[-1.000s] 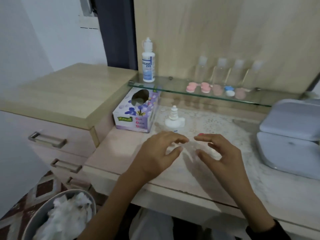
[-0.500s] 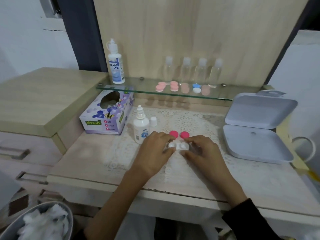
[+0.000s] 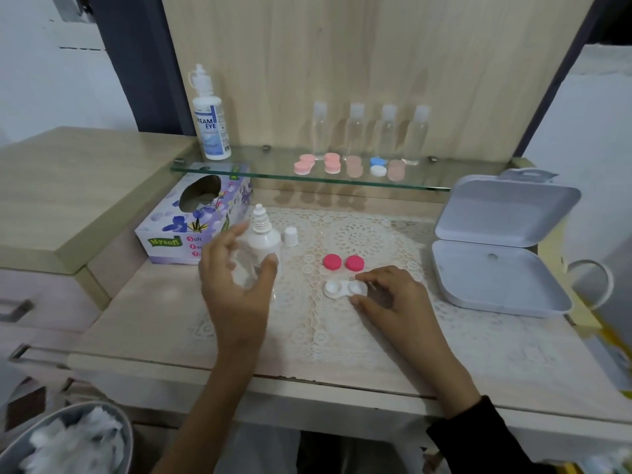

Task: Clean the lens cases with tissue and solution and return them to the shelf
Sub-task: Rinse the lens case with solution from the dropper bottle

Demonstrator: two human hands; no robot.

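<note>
Lens case (image 3: 345, 289), white and uncapped, lies on the lace mat (image 3: 359, 230), middle of the worktop (image 3: 154, 313). It is light, stiff, slick plastic, we judge, best pinched by its rims. Our right hand (image 3: 393, 295) pinches its right end. Our left hand (image 3: 236, 278) curls beside the solution bottle (image 3: 261, 241); gripping or not, we cannot tell. Pink caps (image 3: 331, 262) lie just behind.

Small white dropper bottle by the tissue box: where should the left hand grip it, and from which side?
Probably the dropper bottle's wide round body, from the front, thumb and fingers on opposite sides. It stands upright and uncapped, its ribbed nozzle is narrow, and the tissue box stands close on its left.
</note>
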